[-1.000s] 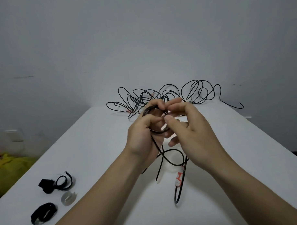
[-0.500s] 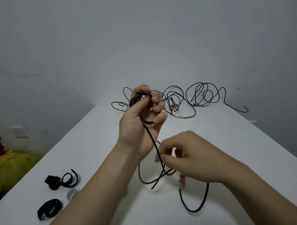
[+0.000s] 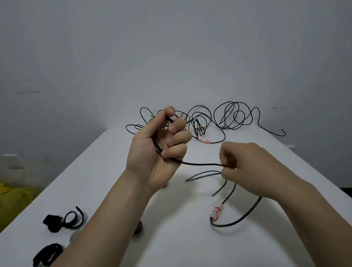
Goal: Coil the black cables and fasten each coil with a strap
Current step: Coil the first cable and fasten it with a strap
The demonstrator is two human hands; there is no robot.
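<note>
Far left, down past the table's edge, a yellow heap (image 3: 5, 197) sits out of play. On the table (image 3: 175, 251) itself, near-left corner, two black straps are waiting. One strap (image 3: 64, 219) is curled into a loop, and the second strap (image 3: 46, 256) lies closer to the edge. Neither is round any cable.

Moving in, the left hand (image 3: 148, 164) is up with its palm toward the camera. Its grip is clenched round a small coil (image 3: 157, 144) of black cable, just a few turns, with the thumb over the top and the fingers curled through.

From the bottom of that coil a span of cable (image 3: 202, 164) runs nearly level across to the right hand (image 3: 250, 164). That grip is pinching the line between thumb and fingertips, knuckles up.

Beneath that hand the loose tail (image 3: 238, 221) drops to the table and curls back to a white-and-red tagged end (image 3: 216, 212).

At the far end of the table, from centre out to the right, the tangle (image 3: 230, 119) of black cable sprawls in open loops. No hand is on it, and there are more tagged ends in among it. How many cables are in there, I cannot tell.

So it's early going, by my reading. One coil is partway wound, with the span and the tail left to gather in. No strapped coil shows anywhere on the table. Once this one is wound it needs a strap from the left corner, and then the whole far pile is left to do.
</note>
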